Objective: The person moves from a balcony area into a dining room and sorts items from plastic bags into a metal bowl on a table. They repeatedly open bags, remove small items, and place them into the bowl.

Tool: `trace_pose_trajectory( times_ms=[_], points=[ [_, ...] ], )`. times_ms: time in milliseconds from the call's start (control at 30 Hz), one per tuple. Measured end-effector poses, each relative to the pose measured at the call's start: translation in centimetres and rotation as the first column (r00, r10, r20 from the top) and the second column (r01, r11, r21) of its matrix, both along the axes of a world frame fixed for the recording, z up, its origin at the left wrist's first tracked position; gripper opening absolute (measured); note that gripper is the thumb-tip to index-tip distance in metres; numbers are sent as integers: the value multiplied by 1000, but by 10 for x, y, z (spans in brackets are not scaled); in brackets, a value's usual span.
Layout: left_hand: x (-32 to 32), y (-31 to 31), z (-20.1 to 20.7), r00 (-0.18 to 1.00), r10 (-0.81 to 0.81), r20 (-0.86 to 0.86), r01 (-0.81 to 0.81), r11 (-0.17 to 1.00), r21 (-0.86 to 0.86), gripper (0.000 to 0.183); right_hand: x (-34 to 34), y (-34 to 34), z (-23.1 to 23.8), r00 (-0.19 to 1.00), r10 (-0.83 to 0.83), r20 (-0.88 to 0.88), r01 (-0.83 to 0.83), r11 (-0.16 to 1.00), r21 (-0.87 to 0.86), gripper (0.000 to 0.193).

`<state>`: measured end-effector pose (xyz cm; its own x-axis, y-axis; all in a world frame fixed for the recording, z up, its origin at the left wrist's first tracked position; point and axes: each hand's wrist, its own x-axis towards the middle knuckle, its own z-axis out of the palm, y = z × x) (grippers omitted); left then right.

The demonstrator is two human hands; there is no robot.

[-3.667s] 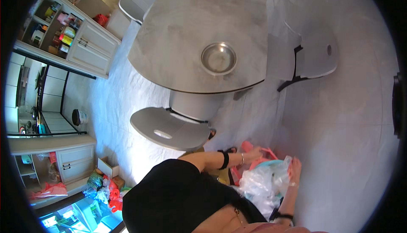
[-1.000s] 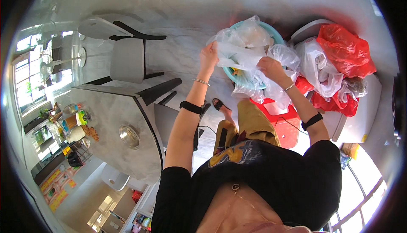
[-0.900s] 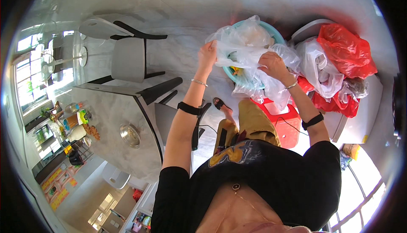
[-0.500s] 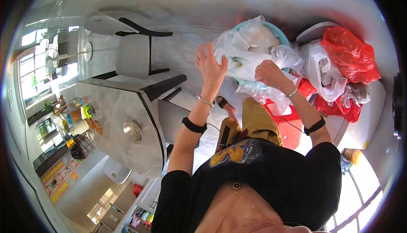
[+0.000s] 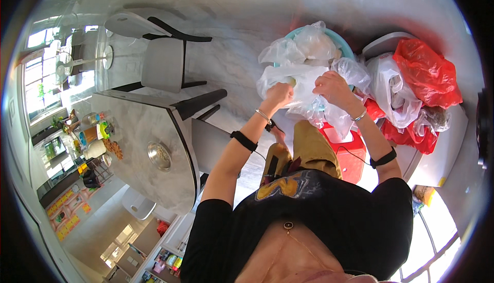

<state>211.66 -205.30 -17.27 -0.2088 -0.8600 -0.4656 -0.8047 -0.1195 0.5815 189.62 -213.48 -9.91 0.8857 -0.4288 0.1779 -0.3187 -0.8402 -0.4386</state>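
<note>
A white plastic bag [image 5: 304, 81] lies in front of me, over the near side of a light-blue basin [image 5: 340, 40] that holds other filled clear bags [image 5: 313, 45]. My left hand [image 5: 279, 95] is closed on the bag's left edge, its fingers curled in. On the bag's right edge, my right hand [image 5: 333, 88] pinches the plastic. Something pale green [image 5: 292, 81] shows at the bag's mouth between the hands, too small to name. The fingertips of both hands are partly hidden by the plastic.
Right of the basin, a white bag [image 5: 392, 88] and a red bag [image 5: 429, 72] are heaped over a seat. A red plastic stool [image 5: 352, 162] stands by my legs. To the left are a marble-look table [image 5: 139, 164] with a metal bowl [image 5: 159, 156] and a grey chair [image 5: 162, 64].
My left hand, spread and raised at the bag's left before, has come down and right and closed on its edge. My right hand keeps its hold, shifted slightly right.
</note>
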Motion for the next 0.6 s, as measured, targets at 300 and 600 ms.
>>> trace_pose_trajectory(
  times_ms=[300,600],
  points=[
    [-3,-16,41,687,363,-630,-540,834,-109,25,36,-18,-3,936,-339,97,335,940,57,9],
    [4,-26,20,779,510,-364,-611,746,-264,18,73,-31,24,815,-323,481,283,946,156,9]
  ],
)
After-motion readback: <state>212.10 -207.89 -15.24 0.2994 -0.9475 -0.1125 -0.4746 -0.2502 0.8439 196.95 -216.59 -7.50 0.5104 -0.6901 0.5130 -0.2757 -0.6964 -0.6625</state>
